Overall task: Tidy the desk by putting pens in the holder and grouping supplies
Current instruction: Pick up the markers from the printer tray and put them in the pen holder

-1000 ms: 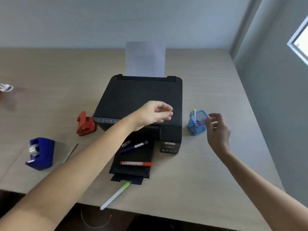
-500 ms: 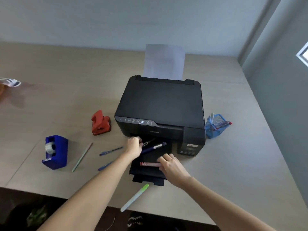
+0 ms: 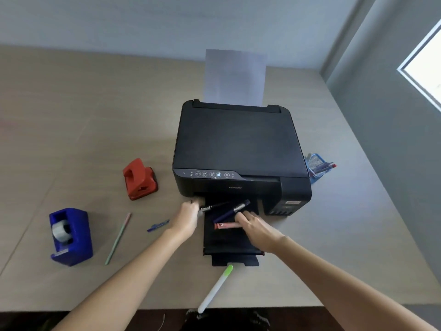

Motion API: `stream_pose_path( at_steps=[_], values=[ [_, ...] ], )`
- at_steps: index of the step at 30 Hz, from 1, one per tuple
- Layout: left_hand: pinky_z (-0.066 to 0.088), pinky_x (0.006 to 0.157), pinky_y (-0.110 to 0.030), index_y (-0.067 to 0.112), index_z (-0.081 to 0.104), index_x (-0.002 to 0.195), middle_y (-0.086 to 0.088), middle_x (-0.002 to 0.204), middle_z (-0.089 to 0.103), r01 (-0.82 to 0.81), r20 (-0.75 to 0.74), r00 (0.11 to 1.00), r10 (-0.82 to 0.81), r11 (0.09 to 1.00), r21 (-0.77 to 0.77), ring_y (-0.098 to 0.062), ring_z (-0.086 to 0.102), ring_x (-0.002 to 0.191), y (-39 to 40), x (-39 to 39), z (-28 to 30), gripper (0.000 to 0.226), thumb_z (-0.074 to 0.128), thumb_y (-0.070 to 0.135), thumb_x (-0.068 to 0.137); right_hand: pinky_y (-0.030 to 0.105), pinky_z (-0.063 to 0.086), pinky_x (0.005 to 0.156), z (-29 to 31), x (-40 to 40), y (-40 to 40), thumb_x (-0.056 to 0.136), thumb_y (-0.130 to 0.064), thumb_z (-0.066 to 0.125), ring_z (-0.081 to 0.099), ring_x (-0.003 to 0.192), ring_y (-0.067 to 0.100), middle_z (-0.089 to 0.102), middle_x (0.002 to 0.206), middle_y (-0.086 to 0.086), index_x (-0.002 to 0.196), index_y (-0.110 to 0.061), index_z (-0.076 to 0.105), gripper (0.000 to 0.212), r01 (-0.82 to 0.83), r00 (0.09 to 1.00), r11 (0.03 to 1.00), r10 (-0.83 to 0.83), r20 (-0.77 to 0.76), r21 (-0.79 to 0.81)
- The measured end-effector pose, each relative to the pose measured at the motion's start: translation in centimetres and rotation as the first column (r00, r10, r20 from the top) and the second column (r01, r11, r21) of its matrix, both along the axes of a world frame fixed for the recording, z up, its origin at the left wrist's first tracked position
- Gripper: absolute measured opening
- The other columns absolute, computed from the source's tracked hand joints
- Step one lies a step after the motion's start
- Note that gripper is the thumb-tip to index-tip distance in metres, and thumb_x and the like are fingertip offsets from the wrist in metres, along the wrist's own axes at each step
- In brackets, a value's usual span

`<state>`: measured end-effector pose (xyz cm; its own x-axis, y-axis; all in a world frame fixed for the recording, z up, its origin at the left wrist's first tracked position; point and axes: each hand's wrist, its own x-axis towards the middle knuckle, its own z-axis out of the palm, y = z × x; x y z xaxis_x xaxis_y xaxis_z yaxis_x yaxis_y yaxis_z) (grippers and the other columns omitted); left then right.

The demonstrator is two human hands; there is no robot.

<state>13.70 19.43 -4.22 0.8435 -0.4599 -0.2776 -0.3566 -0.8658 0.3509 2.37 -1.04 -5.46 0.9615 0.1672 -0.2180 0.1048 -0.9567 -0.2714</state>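
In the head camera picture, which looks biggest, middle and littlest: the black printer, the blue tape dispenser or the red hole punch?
1. Black boxy printer, easily the largest.
2. Blue plastic tape dispenser.
3. Red plastic hole punch, smallest.
The dispenser sits nearer the camera than the punch, so that gap may be partly nearness.

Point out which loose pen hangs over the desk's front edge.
The white pen with the green cap: its white end pokes past the desk edge. The other pens lie wholly on the desk or on the printer's output tray.
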Motion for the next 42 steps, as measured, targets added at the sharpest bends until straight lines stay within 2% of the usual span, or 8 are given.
stream_pose_path(
  at_steps=[5, 14, 21, 24, 28, 30, 34, 42],
  values=[
    [0.048, 0.071, -0.036, 0.008, 0.066, 0.090, -0.010, 0.088, 0.068, -0.090, 0.001, 0.996, 0.092, 0.971, -0.220, -0.030, 0.064, 0.085, 6.7, -0.3, 2.3, 0.010, 0.065, 0.018, 0.089, 0.039, 0.043, 0.073, 0.6, 3.4, 1.9, 0.088, 0.000, 0.045, 0.053, 0.101, 0.038, 0.046, 0.118, 0.019, 0.129, -0.013, 0.033, 0.045, 0.088, 0.995, 0.995, -0.090, -0.046, -0.044],
    [0.046, 0.063, -0.032, 0.021, 0.069, 0.080, 0.005, 0.062, 0.066, -0.110, 0.071, 0.989, 0.126, 0.975, -0.195, -0.017, 0.062, 0.063, 11.1, 0.7, 11.8, 0.008, 0.068, 0.016, 0.087, 0.041, 0.048, 0.070, 0.8, 3.5, 1.2, 0.096, -0.022, 0.048, 0.047, 0.106, 0.033, 0.047, 0.117, 0.017, 0.114, -0.007, 0.048, 0.024, -0.074, 0.996, 0.985, 0.065, -0.063, -0.153],
    [0.035, 0.057, -0.002, 0.027, 0.071, 0.084, 0.017, 0.072, 0.070, -0.049, 0.162, 0.981, 0.107, 0.944, -0.327, 0.003, 0.062, 0.068, 2.4, 1.2, 20.0, 0.006, 0.071, 0.021, 0.084, 0.033, 0.044, 0.065, 8.8, -2.8, -3.6, 0.100, -0.028, 0.039, 0.036, 0.080, 0.013, 0.055, 0.098, 0.006, 0.115, -0.012, 0.043, 0.022, -0.127, 0.983, 0.950, 0.082, 0.166, 0.286],
    [0.040, 0.059, -0.010, 0.027, 0.070, 0.084, 0.004, 0.066, 0.071, 0.023, 0.190, 0.980, 0.056, 0.920, -0.391, -0.008, 0.064, 0.065, -4.7, 1.6, 21.4, 0.003, 0.072, 0.025, 0.083, 0.037, 0.048, 0.074, 12.9, -4.3, -9.0, 0.098, -0.047, 0.030, 0.048, 0.084, 0.019, 0.055, 0.095, 0.002, 0.110, -0.033, 0.046, 0.025, 0.059, 0.942, 0.789, -0.247, 0.228, 0.612],
    [0.044, 0.063, -0.019, 0.021, 0.072, 0.087, 0.004, 0.072, 0.070, 0.168, 0.253, 0.965, -0.064, 0.894, -0.415, -0.015, 0.061, 0.065, -15.6, 1.6, 21.0, 0.008, 0.074, 0.026, 0.081, 0.030, 0.045, 0.077, 14.5, -2.3, -17.3, 0.097, -0.039, 0.040, 0.060, 0.085, 0.017, 0.067, 0.093, 0.000, 0.107, -0.076, 0.027, 0.040, 0.321, 0.681, 0.560, -0.697, 0.224, 0.764],
    [0.045, 0.064, -0.027, 0.018, 0.072, 0.089, 0.005, 0.073, 0.069, 0.200, 0.225, 0.968, -0.114, 0.890, -0.409, -0.016, 0.061, 0.067, -20.9, 1.7, 19.7, 0.010, 0.073, 0.025, 0.082, 0.031, 0.048, 0.073, 13.6, -0.3, -21.8, 0.096, -0.023, 0.044, 0.060, 0.075, 0.013, 0.067, 0.088, -0.003, 0.122, -0.066, 0.020, 0.055, 0.443, 0.556, 0.380, -0.827, 0.084, 0.812],
    [0.048, 0.076, -0.031, 0.015, 0.070, 0.094, 0.005, 0.081, 0.068, 0.219, 0.197, 0.966, -0.169, 0.936, -0.274, -0.022, 0.065, 0.083, -30.1, 2.1, 16.0, 0.019, 0.072, 0.030, 0.082, 0.037, 0.049, 0.067, 10.9, 3.5, -27.2, 0.086, -0.023, 0.054, 0.057, 0.077, 0.027, 0.061, 0.087, 0.012, 0.102, -0.018, 0.047, 0.018, 0.590, 0.361, 0.126, -0.924, -0.121, 0.797],
    [0.036, 0.096, -0.041, 0.015, 0.064, 0.103, -0.005, 0.099, 0.072, 0.237, 0.204, 0.943, -0.264, 0.960, 0.150, -0.027, 0.065, 0.096, -38.7, 2.6, 9.9, 0.017, 0.065, 0.009, 0.087, 0.037, 0.051, 0.072, 7.8, 7.2, -29.0, 0.077, -0.021, 0.067, 0.064, 0.080, 0.026, 0.068, 0.082, 0.011, 0.084, -0.005, 0.062, 0.018, 0.673, 0.339, 0.084, -0.918, -0.206, 0.735]
  ],
)
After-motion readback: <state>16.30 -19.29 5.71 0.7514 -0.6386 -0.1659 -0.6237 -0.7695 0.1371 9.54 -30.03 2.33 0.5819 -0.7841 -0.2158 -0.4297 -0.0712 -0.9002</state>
